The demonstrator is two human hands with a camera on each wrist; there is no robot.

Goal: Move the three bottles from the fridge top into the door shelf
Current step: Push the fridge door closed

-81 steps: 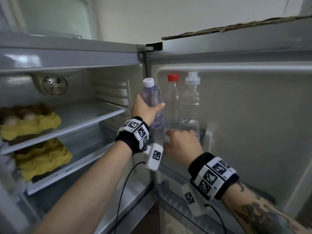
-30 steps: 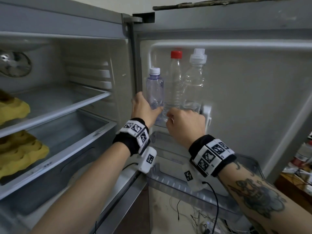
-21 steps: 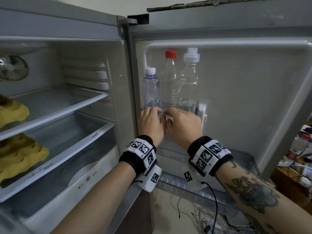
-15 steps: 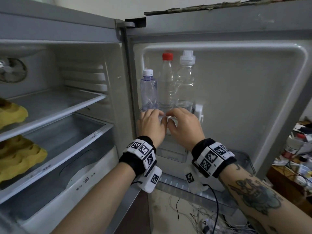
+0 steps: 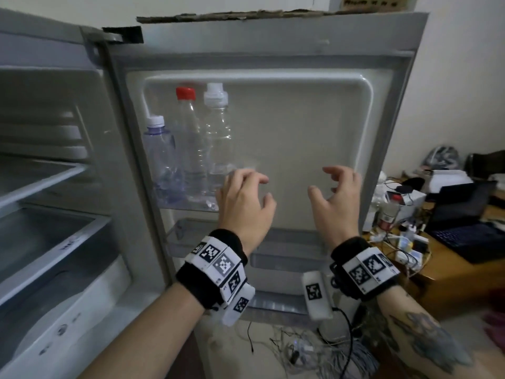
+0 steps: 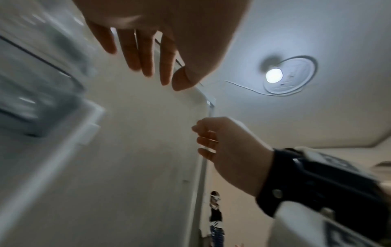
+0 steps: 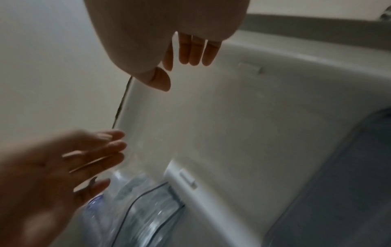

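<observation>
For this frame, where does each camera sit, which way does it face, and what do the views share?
Head: on the head, facing the open fridge door and three bottles; both forearms show.
Left wrist: under the left hand, looking up the door at a ceiling lamp.
Right wrist: under the right hand, looking toward the bottles.
Shared: both hands empty, in every view.

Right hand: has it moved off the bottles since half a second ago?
Yes. The right hand has swung rightward, away from the three bottles in the door shelf, and now hangs open before the bare door liner, holding nothing.
</observation>
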